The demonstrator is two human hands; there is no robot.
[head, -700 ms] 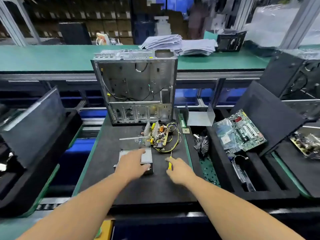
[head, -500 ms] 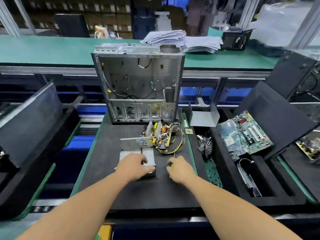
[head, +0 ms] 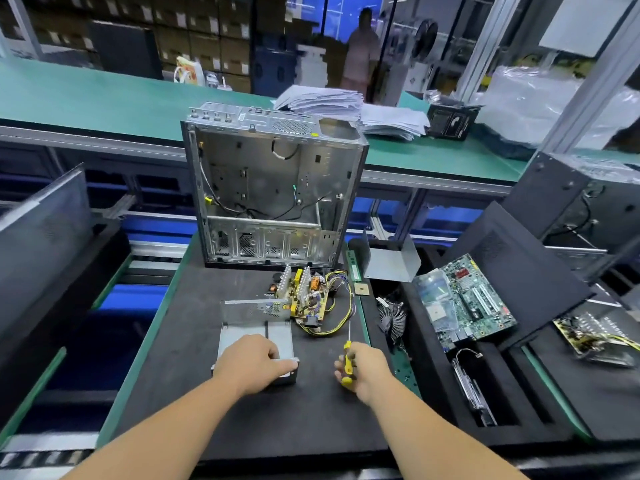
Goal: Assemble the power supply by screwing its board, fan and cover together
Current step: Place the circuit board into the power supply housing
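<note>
One black foam tabletop (head: 173, 393). One open grey steel computer chassis (head: 273, 188), upright at rear. One shallow silver metal supply housing (head: 256, 320), gripped at its near edge by the left hand (head: 254, 363). One yellow-brown circuit board (head: 306, 294) with wiring lay just beyond, right of the housing, nearer the right hand (head: 363, 370), which clenched one yellow-handled screwdriver (head: 347, 358), shaft pointing away.

Bare mat (head: 194, 382) lies left of the metal case (head: 254, 336); wired board (head: 308, 294) crowds behind.

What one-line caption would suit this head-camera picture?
Left hand grips the metal power supply case while right hand holds a yellow screwdriver; the power supply board waits behind.
</note>
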